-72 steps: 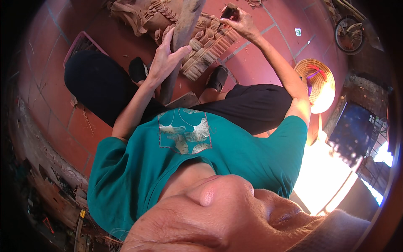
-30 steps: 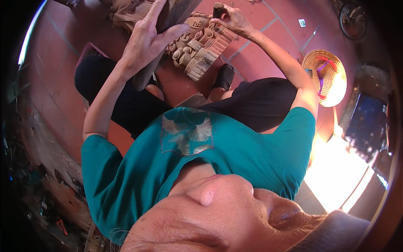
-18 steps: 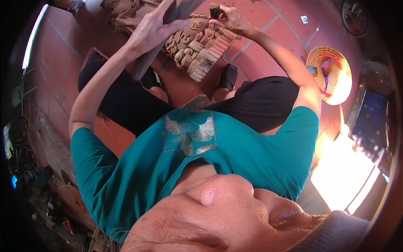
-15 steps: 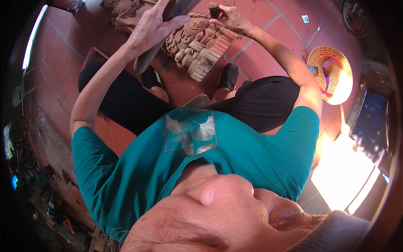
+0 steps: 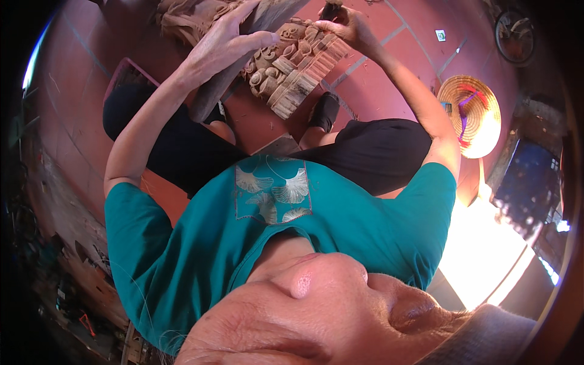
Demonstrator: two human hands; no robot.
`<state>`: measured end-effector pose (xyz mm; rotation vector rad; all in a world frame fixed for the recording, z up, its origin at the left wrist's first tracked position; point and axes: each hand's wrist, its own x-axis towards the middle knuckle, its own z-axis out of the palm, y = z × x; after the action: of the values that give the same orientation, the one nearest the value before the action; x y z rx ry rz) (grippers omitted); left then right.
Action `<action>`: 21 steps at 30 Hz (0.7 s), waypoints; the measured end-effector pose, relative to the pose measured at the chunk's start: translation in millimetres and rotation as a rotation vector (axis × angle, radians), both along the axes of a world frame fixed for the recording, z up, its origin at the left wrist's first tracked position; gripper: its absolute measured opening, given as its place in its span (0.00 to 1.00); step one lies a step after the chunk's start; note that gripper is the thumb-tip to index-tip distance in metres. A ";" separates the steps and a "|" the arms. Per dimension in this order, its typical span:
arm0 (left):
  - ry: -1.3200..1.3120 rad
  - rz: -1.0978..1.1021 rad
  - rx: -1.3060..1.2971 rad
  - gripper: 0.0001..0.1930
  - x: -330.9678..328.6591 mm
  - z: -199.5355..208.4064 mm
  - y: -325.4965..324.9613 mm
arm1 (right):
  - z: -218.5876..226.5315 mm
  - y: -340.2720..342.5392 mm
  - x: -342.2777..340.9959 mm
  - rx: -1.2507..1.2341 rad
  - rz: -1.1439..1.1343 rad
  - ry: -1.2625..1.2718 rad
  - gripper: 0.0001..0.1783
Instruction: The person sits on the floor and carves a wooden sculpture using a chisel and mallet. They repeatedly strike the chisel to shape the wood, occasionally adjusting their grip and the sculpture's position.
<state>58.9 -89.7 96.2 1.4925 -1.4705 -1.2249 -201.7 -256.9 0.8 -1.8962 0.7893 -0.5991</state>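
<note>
My left hand (image 5: 222,45) is around a long grey-brown wooden bar (image 5: 210,97), its thumb stretched across the bar. The bar slants from near my left knee up past the frame's top edge. To its right, my right hand (image 5: 353,29) pinches a short dark tool (image 5: 330,11) whose kind I cannot make out. That tool stands at the far edge of a carved wooden block (image 5: 286,67) with scrolls, rounded knobs and a ridged border. The block rests in front of my feet, partly covered by the bar.
More carved wood (image 5: 188,21) lies at the far left. A woven conical hat (image 5: 480,109) with a purple strap is on the tiled floor (image 5: 395,76) at the right. A low pink-rimmed seat or crate (image 5: 128,67) is beside my left knee. A wheel (image 5: 514,36) shows at the far right.
The view has shifted slightly. My right hand and the dark tool have moved a little right and toward the top edge. My left hand keeps its grip on the bar.
</note>
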 end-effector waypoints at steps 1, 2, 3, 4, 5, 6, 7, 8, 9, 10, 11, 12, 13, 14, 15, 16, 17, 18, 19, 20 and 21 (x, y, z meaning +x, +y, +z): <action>-0.002 0.000 -0.025 0.39 -0.8 1.1 -1.7 | -2.4 0.0 1.3 -0.029 0.002 0.007 0.12; -0.004 0.001 -0.049 0.39 -1.6 2.7 -3.4 | -7.3 -1.0 2.8 -0.057 0.005 0.014 0.12; -0.007 0.002 -0.074 0.39 -2.6 5.4 -5.5 | -12.9 -2.6 3.1 -0.085 0.009 0.020 0.12; -0.059 -0.021 -0.120 0.39 -2.5 14.1 -7.6 | -20.3 -6.0 1.3 -0.101 0.031 0.035 0.16; -0.109 -0.047 -0.169 0.39 -2.4 26.9 -10.5 | -26.6 -10.0 -1.7 -0.119 0.051 0.051 0.20; -0.159 -0.073 -0.218 0.40 -2.3 33.3 -12.4 | -32.6 -13.9 -5.8 -0.136 0.070 0.067 0.25; -0.126 -0.074 -0.241 0.40 -1.2 30.8 -13.2 | -33.0 -15.4 -4.6 -0.134 0.078 0.084 0.25; -0.093 -0.077 -0.265 0.40 -0.1 26.2 -15.1 | -33.4 -16.7 -4.0 -0.132 0.084 0.102 0.26; -0.059 -0.081 -0.289 0.40 0.6 23.6 -16.3 | -33.8 -17.9 -4.0 -0.131 0.089 0.120 0.27; -0.063 -0.057 -0.300 0.39 0.5 23.6 -15.3 | -34.1 -17.5 -2.4 -0.190 0.097 0.131 0.26; -0.065 -0.033 -0.311 0.39 0.1 24.0 -13.6 | -34.9 -16.8 -0.4 -0.249 0.104 0.143 0.26; -0.068 -0.009 -0.322 0.39 -0.3 24.0 -12.7 | -35.7 -15.9 1.4 -0.307 0.110 0.155 0.26; -0.098 0.007 -0.412 0.39 0.1 15.6 -13.9 | -31.3 -12.3 4.7 -0.345 0.128 0.167 0.25; -0.128 0.023 -0.502 0.39 0.7 -0.3 -17.0 | -22.9 -7.4 8.7 -0.383 0.147 0.179 0.25; -0.159 0.040 -0.592 0.39 0.9 -11.6 -16.9 | -18.5 -4.5 11.6 -0.422 0.165 0.191 0.24; -0.223 0.000 -0.461 0.39 0.2 -14.9 -16.4 | -19.2 -5.6 10.9 -0.431 0.186 0.203 0.22; -0.287 -0.039 -0.329 0.39 -0.2 -17.1 -16.0 | -21.6 -6.2 9.9 -0.440 0.207 0.216 0.21; -0.349 -0.077 -0.196 0.40 -0.5 -19.5 -15.3 | -23.1 -6.6 9.1 -0.450 0.228 0.228 0.19; -0.336 -0.080 -0.191 0.40 0.9 -23.5 -14.0 | -20.4 -1.2 10.3 -0.500 0.174 0.344 0.19; -0.323 -0.084 -0.186 0.40 2.7 -29.2 -13.8 | -21.0 -2.3 11.5 -0.498 0.184 0.329 0.19; -0.311 -0.088 -0.181 0.40 4.5 -33.9 -14.1 | -21.8 -3.6 12.2 -0.496 0.194 0.314 0.18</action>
<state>63.5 -103.8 62.3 1.5574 -1.8158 -0.9087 -189.4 -260.4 -21.0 -2.5345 0.6790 -0.4023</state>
